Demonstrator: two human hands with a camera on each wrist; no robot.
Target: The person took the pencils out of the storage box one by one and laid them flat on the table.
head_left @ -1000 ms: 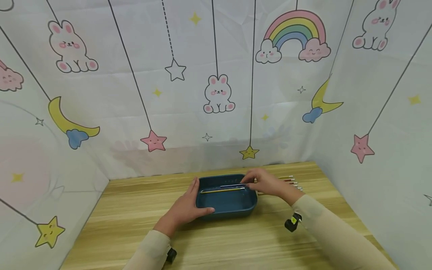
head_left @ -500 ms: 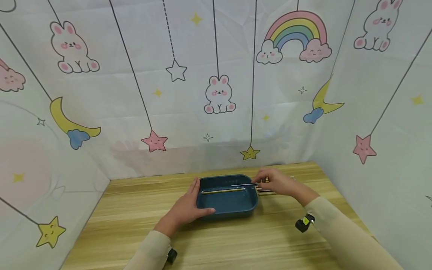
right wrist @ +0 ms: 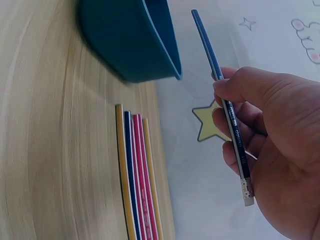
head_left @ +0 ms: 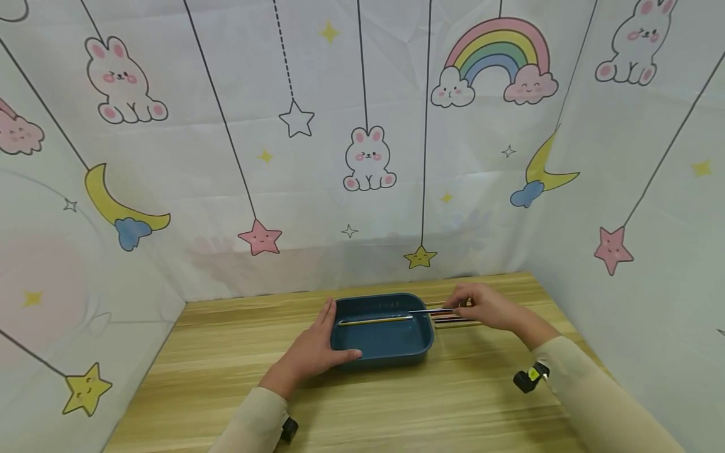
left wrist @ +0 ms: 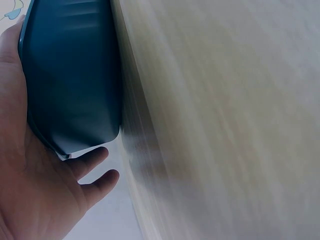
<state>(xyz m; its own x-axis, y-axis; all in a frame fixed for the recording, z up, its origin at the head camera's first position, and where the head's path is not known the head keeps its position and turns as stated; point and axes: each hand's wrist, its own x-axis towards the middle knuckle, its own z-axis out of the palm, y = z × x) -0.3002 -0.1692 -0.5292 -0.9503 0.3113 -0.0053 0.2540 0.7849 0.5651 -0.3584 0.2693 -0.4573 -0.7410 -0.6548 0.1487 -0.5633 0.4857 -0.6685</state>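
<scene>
A dark blue-green box (head_left: 376,360) stands on the wooden table. My left hand (head_left: 310,350) rests against its left end, fingers straight along the outside and thumb reaching over the near rim. The left wrist view shows that hand (left wrist: 42,175) beside the box wall (left wrist: 75,75). Inside the box lies a yellow pencil (head_left: 374,321). Between thumb and fingers my right hand (head_left: 489,307) pinches a dark blue pencil (right wrist: 235,127) near its middle, its white eraser toward the palm. In the head view, the pencil's far end overlaps the box's right rim.
To the right of the box, several pencils lie side by side on the table, among them a yellow pencil (right wrist: 123,165) and a pink pencil (right wrist: 143,175). Behind the wooden table (head_left: 226,352) hangs a white printed cloth (head_left: 306,189).
My right hand has moved right with the dark blue pencil, drawing much of it past the box's right rim. The left hand, box and yellow pencil inside keep their places.
</scene>
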